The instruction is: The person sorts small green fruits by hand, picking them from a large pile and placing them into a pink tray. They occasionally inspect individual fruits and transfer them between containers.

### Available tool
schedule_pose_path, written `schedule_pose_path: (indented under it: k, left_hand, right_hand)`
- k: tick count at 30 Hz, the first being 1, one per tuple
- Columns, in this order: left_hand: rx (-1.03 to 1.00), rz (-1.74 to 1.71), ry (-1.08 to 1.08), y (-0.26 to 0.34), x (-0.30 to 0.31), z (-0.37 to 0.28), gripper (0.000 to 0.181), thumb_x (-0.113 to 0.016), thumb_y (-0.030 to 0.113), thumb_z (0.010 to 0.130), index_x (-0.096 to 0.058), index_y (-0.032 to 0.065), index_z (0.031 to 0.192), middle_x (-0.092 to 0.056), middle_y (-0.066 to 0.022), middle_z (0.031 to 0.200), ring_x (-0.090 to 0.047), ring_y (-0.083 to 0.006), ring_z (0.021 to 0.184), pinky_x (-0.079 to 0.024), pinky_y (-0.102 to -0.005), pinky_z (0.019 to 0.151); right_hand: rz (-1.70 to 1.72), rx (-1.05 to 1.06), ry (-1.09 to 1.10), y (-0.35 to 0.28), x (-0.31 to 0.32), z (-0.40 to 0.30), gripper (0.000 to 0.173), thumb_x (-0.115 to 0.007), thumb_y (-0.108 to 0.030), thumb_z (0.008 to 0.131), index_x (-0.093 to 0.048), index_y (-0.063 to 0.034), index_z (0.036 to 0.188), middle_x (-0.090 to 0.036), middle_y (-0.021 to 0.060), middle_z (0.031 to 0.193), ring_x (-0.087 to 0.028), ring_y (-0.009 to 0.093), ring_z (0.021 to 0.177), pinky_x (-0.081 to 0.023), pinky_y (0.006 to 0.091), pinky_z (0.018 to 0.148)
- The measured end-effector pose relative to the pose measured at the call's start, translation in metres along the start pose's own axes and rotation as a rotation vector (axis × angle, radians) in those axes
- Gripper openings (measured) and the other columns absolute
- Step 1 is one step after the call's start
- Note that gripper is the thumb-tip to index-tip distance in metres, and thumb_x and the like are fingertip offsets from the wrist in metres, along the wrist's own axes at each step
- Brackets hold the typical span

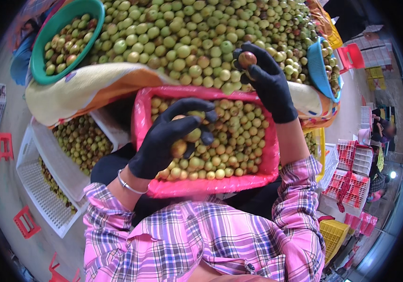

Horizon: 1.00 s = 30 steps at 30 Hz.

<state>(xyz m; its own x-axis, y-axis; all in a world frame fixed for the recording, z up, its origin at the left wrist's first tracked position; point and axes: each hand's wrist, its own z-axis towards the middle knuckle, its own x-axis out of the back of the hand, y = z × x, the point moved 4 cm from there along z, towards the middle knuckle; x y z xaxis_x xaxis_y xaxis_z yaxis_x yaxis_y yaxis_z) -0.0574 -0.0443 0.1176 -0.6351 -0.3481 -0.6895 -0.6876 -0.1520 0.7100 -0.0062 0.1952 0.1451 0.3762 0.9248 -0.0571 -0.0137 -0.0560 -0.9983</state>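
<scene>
My left hand (173,134), in a black glove, is curled around several round green-brown fruits (179,148) over a crate lined with pink plastic film (271,148). Many similar fruits (236,141) fill that crate. My right hand (263,75), gloved the same way, grips a reddish-brown fruit (247,60) between thumb and fingers, with another partly hidden against the palm. It is above the near edge of a large heap of green fruits (194,46), which lies on a cloth-edged surface (117,79) beyond the crate.
A green basin (37,65) stands left of the heap, a blue basket (315,70) right; both hold fruit. White crates (43,183) with fruit are at lower left. Red stools (3,146) stand on the floor. Stacked crates (345,187) and people (381,130) are at the right.
</scene>
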Motion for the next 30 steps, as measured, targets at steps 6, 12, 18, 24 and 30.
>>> schedule_pose_path:
  k: [6, 12, 18, 24, 30]
  left_hand:
    - [0.089, 0.198, 0.077, -0.003, 0.003, -0.017, 0.028, -0.061, 0.02, 0.088, -0.059, 0.0059, 0.113, -0.062, -0.0039, 0.102, -0.063, -0.0122, 0.085, -0.046, -0.0208, 0.058]
    - [-0.095, 0.28, 0.116, 0.017, 0.012, -0.047, 0.026, -0.066, 0.019, 0.087, -0.063, 0.0033, 0.107, -0.065, -0.0031, 0.09, -0.063, -0.01, 0.077, -0.048, -0.0215, 0.07]
    - [-0.598, 0.686, 0.557, 0.06, 0.1, -0.148, 0.038, -0.053, 0.027, 0.093, -0.056, 0.0031, 0.123, -0.062, -0.0093, 0.117, -0.063, -0.0151, 0.093, -0.051, -0.0225, 0.071]
    - [-0.458, 0.307, 0.894, 0.054, 0.242, -0.298, 0.047, -0.053, 0.027, 0.096, -0.047, 0.0035, 0.136, -0.06, -0.0071, 0.123, -0.061, -0.0161, 0.096, -0.045, -0.0179, 0.059]
    - [-0.458, 0.221, 1.224, 0.036, 0.295, -0.361, 0.041, -0.06, 0.027, 0.092, -0.056, 0.0071, 0.127, -0.062, -0.0068, 0.114, -0.062, -0.0172, 0.089, -0.043, -0.02, 0.056]
  right_hand:
    - [0.169, -0.063, -0.057, 0.014, -0.072, -0.063, 0.05, -0.064, -0.007, 0.082, -0.051, -0.0028, 0.131, -0.059, 0.0081, 0.123, -0.06, 0.015, 0.094, -0.051, 0.0273, 0.075]
    - [0.456, -0.069, -0.054, 0.022, -0.103, -0.1, 0.057, -0.073, -0.018, 0.08, -0.051, -0.0049, 0.131, -0.058, 0.0108, 0.128, -0.061, 0.02, 0.107, -0.052, 0.0286, 0.076]
    - [0.337, -0.07, -0.071, 0.026, -0.126, -0.123, 0.066, -0.074, -0.009, 0.076, -0.048, -0.0054, 0.135, -0.059, 0.011, 0.126, -0.059, 0.02, 0.112, -0.054, 0.0302, 0.08]
    - [0.142, -0.005, -0.071, 0.032, -0.139, -0.127, 0.076, -0.077, 0.002, 0.07, -0.044, -0.0054, 0.138, -0.051, 0.0058, 0.134, -0.054, 0.02, 0.121, -0.051, 0.0312, 0.095]
    - [0.131, -0.006, -0.125, 0.036, -0.159, -0.124, 0.073, -0.075, 0.006, 0.072, -0.044, -0.0044, 0.137, -0.052, 0.0057, 0.132, -0.055, 0.02, 0.12, -0.047, 0.032, 0.101]
